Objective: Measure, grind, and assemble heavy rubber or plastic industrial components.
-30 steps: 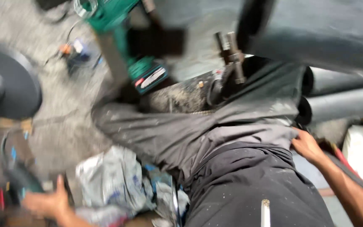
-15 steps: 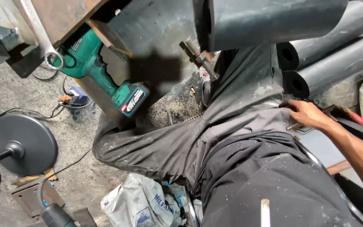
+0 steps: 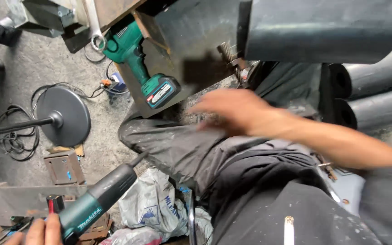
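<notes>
The left hand (image 3: 35, 232) sits at the bottom left corner of the view, fingers wrapped around the rear of a dark grey and teal power tool (image 3: 97, 202). Its long body angles up and to the right, the nose hanging above the floor just beside the person's bent knee. It looks like a grinder body: stiff, fairly heavy, with a smooth plastic casing. The hold at the tail end leaves most of the weight forward, so a grip nearer the middle of the barrel would probably steady it better.

The right hand (image 3: 237, 111) is stretched out over the thigh, blurred, fingers loosely spread and holding nothing, pointing toward a threaded bolt (image 3: 229, 56) that sticks out of the steel plate (image 3: 191, 31) above.

A green cordless driver (image 3: 137, 63) hangs against that plate. Dark pipes (image 3: 377, 97) lie stacked at the right edge. On the concrete floor (image 3: 23, 59) stand a round black stand base (image 3: 64, 115), coiled cables (image 3: 7, 140), a small rusty box (image 3: 64, 167) and a crumpled plastic bag (image 3: 153, 204).
</notes>
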